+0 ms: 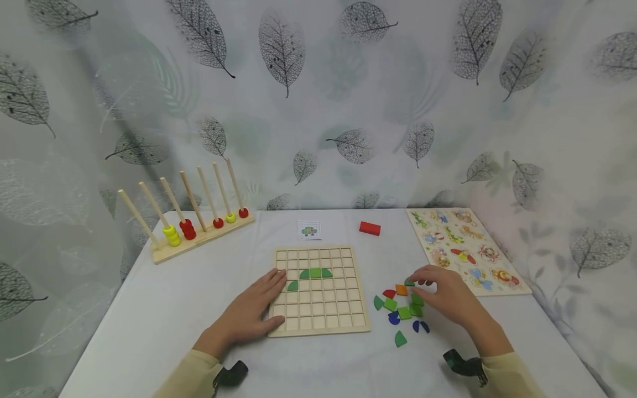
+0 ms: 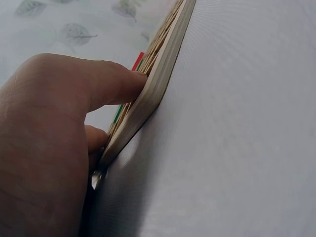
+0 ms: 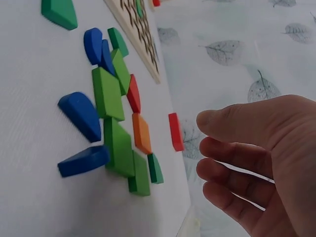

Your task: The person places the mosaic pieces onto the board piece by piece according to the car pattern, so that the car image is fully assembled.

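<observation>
No brand or readable writing shows anywhere; the small pattern card (image 1: 309,230) behind the grid board (image 1: 320,290) carries only a tiny pixel picture, too small to make out. The board lies flat on the desk (image 1: 149,309), its sides square to the desk's near edge, with four green pieces (image 1: 315,273) set in its upper rows. The left hand (image 1: 254,315) rests flat on the board's left edge, fingers (image 2: 116,84) straight and holding nothing. In the left wrist view most of the board is hidden edge-on. The right hand (image 1: 445,296) hovers over the loose coloured pieces (image 1: 403,309) just right of the board, fingers (image 3: 237,153) loosely curved and apart; whether the fingertips touch a green piece (image 1: 409,282) cannot be told
</observation>
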Demonstrator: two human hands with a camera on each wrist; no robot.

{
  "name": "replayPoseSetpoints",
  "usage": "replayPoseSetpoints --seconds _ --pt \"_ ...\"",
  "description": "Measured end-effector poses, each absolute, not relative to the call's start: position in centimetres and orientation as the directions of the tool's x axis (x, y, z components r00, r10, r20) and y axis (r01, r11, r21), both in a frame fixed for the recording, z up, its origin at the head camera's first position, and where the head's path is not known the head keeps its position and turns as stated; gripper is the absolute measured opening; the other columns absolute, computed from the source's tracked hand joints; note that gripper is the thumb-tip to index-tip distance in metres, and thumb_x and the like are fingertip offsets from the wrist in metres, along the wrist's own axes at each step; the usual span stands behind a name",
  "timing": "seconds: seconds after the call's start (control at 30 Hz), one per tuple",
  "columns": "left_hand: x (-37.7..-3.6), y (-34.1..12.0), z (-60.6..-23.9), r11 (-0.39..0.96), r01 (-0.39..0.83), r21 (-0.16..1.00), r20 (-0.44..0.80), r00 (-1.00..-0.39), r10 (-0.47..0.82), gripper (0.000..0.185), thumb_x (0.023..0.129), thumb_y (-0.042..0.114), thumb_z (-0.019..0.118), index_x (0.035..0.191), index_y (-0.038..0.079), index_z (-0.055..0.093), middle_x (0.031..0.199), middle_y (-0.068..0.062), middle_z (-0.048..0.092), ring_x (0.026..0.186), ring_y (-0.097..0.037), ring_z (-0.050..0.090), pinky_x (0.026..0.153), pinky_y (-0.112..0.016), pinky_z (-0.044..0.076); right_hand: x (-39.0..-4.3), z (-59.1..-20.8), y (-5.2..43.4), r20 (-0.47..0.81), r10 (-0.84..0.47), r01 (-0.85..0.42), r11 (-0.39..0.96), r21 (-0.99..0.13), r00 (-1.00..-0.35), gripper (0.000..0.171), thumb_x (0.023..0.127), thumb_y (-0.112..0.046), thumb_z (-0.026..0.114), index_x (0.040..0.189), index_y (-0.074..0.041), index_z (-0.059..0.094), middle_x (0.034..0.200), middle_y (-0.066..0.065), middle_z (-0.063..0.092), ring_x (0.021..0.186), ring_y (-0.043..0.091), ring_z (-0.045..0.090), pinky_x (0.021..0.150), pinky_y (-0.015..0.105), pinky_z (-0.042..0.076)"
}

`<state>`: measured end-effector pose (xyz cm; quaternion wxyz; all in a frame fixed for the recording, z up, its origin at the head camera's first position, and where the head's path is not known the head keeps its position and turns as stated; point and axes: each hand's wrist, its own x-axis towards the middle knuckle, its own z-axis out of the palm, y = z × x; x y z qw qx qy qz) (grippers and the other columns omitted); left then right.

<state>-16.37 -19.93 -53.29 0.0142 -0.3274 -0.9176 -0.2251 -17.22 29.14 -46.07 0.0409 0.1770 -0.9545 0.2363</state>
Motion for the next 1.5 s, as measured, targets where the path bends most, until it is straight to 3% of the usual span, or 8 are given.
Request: replayPoseSetpoints --seconds 0.47,1.5 --pt "-16.4 -19.9 -53.2 0.692 0.607 0.39 0.16 -0.785 0.599 0.09 0.101 0.054 0.063 0.169 0.003 0.035 0.178 -0.005 0.027 0.165 -0.026 0.018 0.128 -0.051 0.029 -17.3 -47.2 30.4 -0.029 -0.307 -0.256 0.841 -0.477 -0.951 0.017 0.093 -0.014 0.086 0.11 -0.016 0.084 0.101 -0.011 0.073 0.091 0.012 0.064 0.083 0.039 0.059" --pt "-16.3 -19.8 -53.2 0.692 0.601 0.399 0.158 -0.789 0.594 0.089 0.1 0.052 0.064 0.169 0.004 0.035 0.178 -0.005 0.028 0.165 -0.026 0.018 0.128 -0.052 0.029 -17.9 -47.9 31.1 -0.079 -0.315 -0.249 0.861 -0.444 -0.946 0.024 0.089 -0.01 0.088 0.112 -0.011 0.083 0.109 -0.004 0.074 0.096 0.016 0.066 0.087 0.045 0.059"
